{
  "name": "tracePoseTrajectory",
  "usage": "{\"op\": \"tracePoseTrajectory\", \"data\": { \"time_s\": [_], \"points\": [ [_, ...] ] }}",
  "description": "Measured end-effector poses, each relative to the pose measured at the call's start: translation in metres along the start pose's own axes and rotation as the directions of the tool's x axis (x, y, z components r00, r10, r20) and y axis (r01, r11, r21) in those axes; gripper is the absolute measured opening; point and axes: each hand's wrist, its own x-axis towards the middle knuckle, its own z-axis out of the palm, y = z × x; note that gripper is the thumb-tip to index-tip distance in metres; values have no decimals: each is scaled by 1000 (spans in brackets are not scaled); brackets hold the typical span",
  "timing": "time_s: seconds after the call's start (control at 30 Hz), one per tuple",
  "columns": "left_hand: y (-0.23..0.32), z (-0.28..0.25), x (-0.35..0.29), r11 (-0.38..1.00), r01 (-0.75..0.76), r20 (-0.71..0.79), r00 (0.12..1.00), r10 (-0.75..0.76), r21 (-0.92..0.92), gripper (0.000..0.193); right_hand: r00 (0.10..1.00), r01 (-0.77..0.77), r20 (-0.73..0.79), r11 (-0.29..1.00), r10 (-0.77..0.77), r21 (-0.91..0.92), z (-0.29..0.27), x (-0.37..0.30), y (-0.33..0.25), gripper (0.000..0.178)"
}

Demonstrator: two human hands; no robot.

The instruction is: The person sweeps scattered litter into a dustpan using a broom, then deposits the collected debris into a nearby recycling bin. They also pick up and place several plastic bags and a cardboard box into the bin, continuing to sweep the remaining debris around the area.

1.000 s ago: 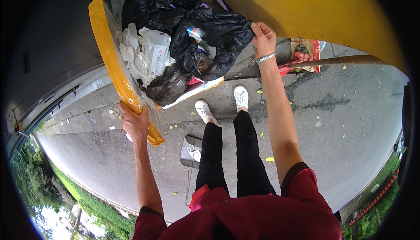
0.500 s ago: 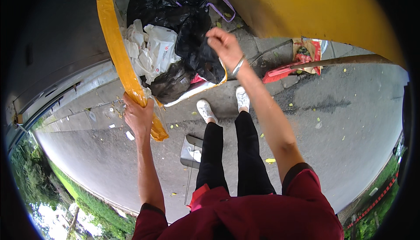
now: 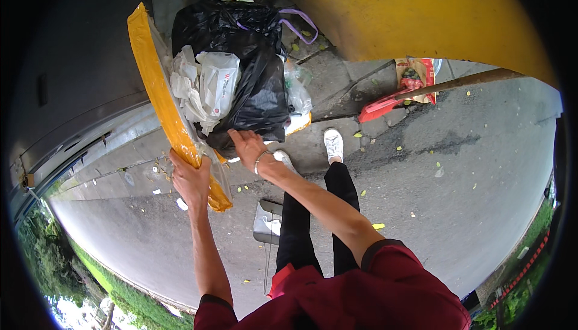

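My left hand is closed around the near part of a long panel edge wrapped in orange-yellow tape, which stands tilted along the left of a waste heap. My right hand, with a bracelet at the wrist, grips the near edge of a black plastic bag; its fingertips are partly hidden against the plastic. Crumpled white plastic bags lie between the panel and the black bag. To the right of the black bag, a clear plastic bag shows. A purple drawstring loops out at the far side.
A grey long-handled dustpan with white litter stands by my legs. On the right are a red broom with a wooden handle and a red-and-tan bag. A large yellow panel overhangs the far right; a dark wall rises left.
My right hand has come down and left to the near side of the heap. The black bag's edge has shifted with it, uncovering the clear bag on the right. My left hand keeps its grip.
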Motion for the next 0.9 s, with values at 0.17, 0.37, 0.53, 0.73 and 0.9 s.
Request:
{"op": "tracePoseTrajectory", "data": {
  "time_s": [0.17,0.37,0.53,0.73,0.9],
  "points": [
    [-3,2,-2,998,-62,-60,996,63,6,60,845,35,-533,991,38,127,-115,-3,67,31],
    [21,-8,-13,997,-47,1,999,47,-65,61,836,-52,-524,975,161,218,-165,45,152,48],
    [55,1,-17,1000,-15,-24,1000,15,-11,56,837,-273,-211,720,504,638,-185,173,159,84],
    [39,3,-15,997,-81,-67,995,80,-9,65,898,158,-439,951,-27,265,-157,203,114,30],
    [35,6,-15,999,-23,-44,999,21,-26,72,946,234,-279,946,-168,223,-161,151,-45,10]
  ]
}}
